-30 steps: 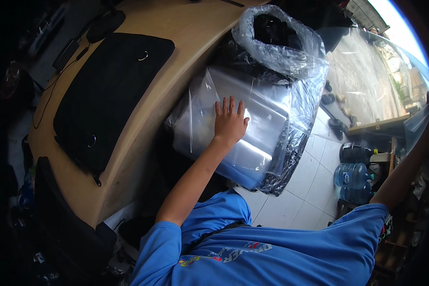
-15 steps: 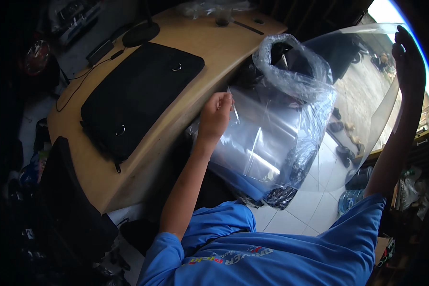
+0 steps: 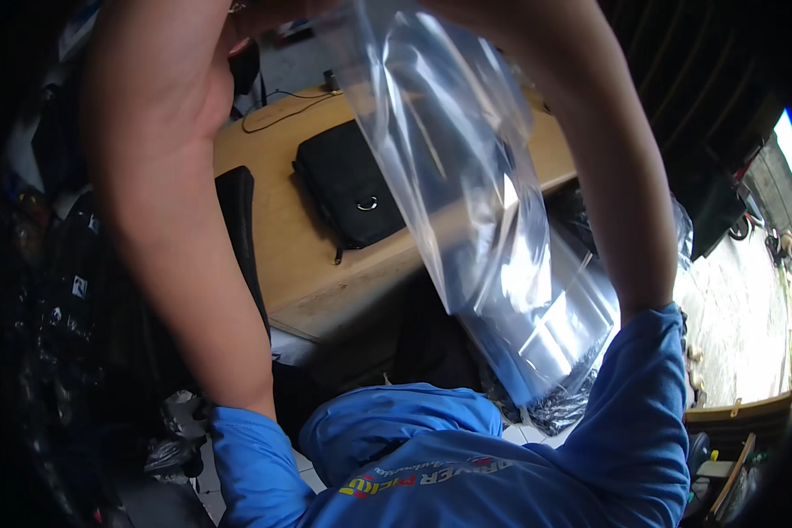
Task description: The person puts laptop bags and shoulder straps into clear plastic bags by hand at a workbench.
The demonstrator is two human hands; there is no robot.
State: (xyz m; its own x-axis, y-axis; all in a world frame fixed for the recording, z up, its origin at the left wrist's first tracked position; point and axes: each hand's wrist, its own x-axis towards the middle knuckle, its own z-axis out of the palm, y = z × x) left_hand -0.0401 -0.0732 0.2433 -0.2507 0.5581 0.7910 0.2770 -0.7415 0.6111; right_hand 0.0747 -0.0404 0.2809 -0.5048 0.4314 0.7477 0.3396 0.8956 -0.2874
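Note:
Both my arms are raised, and the upper edge of the picture cuts off the hands. Only a dim part of my left hand (image 3: pixel 277 14) shows at the top, beside the sheet; its fingers cannot be made out. My right forearm (image 3: pixel 590 97) bends up and inward, with its hand out of view. Between the arms hangs a crumpled clear plastic sheet (image 3: pixel 453 167), its upper end leaving the picture near the hands. Behind and below lies a stack of clear plastic (image 3: pixel 568 330) in its wrapping. A black flat bag (image 3: pixel 339 180) with a metal ring rests on the desk, partly behind the sheet.
The curved wooden desk (image 3: pixel 264 238) stretches ahead, with a black cable (image 3: pixel 277 110) at its far side. A black chair back (image 3: pixel 242 229) stands beside my left arm. Dark wrapped goods (image 3: pixel 70 308) fill the left side. Bright ground (image 3: pixel 735 308) shows outside at right.
Both hands have risen to the top of the view. The clear sheet, spread out to the right before, now hangs in folds between my arms. The view has turned, shifting the desk.

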